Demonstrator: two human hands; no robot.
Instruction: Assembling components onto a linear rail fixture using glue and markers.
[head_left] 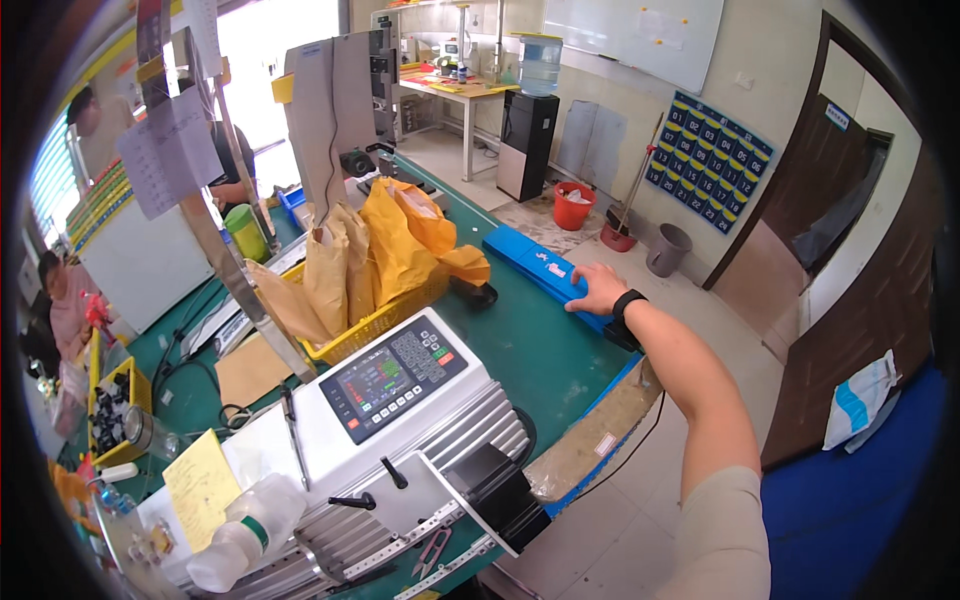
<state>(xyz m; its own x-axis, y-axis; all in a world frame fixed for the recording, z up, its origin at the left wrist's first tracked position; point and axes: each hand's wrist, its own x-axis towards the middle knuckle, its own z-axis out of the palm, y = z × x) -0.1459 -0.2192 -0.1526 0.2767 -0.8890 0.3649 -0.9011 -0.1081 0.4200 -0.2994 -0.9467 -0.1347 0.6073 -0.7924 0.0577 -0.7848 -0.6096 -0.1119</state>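
Observation:
My right hand (600,289) reaches out over the right edge of the green workbench, a black band round its wrist. Its bent fingers and thumb grip the near part of a long blue box (528,254), which lies along the bench edge. Small pale scraps or marks show on top of the box. My left hand is out of sight. A white machine (275,425) with a control screen (392,375) and ribbed metal sides stands before me. Behind it, a yellow basket (385,322) holds brown paper bags (327,275) and a yellow-orange bag (400,245).
Small snips (432,552), a plastic bottle (250,530) and a yellow note (200,475) lie on or near the machine. Past the bench stand a water dispenser (527,145), a red bucket (573,206) and a grey bin (668,250). People sit at the far left.

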